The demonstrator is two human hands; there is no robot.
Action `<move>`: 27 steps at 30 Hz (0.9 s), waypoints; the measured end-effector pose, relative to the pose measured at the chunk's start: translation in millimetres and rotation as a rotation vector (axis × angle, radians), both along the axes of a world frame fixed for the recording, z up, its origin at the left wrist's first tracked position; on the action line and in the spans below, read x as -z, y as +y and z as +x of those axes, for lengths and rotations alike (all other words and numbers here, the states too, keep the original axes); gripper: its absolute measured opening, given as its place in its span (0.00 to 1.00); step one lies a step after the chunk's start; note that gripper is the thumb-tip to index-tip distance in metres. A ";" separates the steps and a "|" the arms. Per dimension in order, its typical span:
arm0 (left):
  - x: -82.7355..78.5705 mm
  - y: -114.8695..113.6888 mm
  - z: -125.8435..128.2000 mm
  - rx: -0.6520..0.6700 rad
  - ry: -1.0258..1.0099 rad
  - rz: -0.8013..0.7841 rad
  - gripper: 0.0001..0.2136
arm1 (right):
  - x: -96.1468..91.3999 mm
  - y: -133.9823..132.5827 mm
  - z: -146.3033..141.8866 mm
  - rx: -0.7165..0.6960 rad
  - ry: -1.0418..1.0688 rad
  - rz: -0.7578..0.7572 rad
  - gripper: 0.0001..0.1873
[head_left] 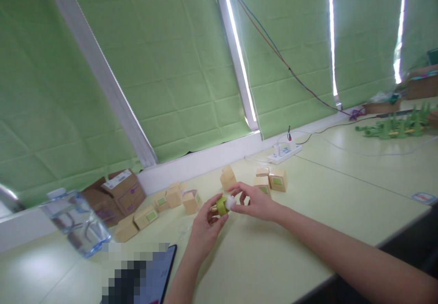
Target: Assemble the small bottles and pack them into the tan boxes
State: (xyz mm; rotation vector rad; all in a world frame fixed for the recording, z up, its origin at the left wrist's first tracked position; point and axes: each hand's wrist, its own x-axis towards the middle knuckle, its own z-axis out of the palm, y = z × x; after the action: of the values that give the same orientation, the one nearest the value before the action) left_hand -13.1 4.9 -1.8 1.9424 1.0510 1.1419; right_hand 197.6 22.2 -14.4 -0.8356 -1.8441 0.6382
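Above the table, my left hand (206, 226) grips a small yellow-green piece (222, 206) between thumb and fingers. A rounded white part (230, 202) sits against its right side, and my right hand (256, 202) pinches that white part with thumb and fingertips. Whether the two parts are joined I cannot tell. Just behind my hands stands an open tan carton (227, 177). Small tan boxes with green labels (278, 180) are grouped near my right hand, and another box (191, 201) stands by my left hand.
A large clear water bottle (82, 226) and a brown cardboard box (118, 196) are at left. A tablet (155, 274), partly blurred, lies in front. Behind, a white power strip (284, 154) trails cables. Green spiked parts (398, 128) lie at far right.
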 end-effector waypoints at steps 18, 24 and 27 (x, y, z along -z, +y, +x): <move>0.6 -0.1 -0.7 0.032 -0.038 -0.014 0.23 | 4.4 5.1 -8.0 -0.142 0.253 -0.171 0.21; 0.4 -0.8 -0.1 0.026 -0.063 -0.021 0.23 | 2.1 2.9 -7.2 -0.181 0.249 -0.159 0.21; -1.1 -1.9 0.4 0.033 -0.054 -0.027 0.24 | 2.0 1.4 -7.0 -0.193 0.224 -0.178 0.22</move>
State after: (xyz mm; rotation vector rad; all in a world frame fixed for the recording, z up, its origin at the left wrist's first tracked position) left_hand -12.8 3.0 -0.7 1.8907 0.9981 1.1495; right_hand 190.6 23.6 -16.5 -0.6741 -1.6924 0.9899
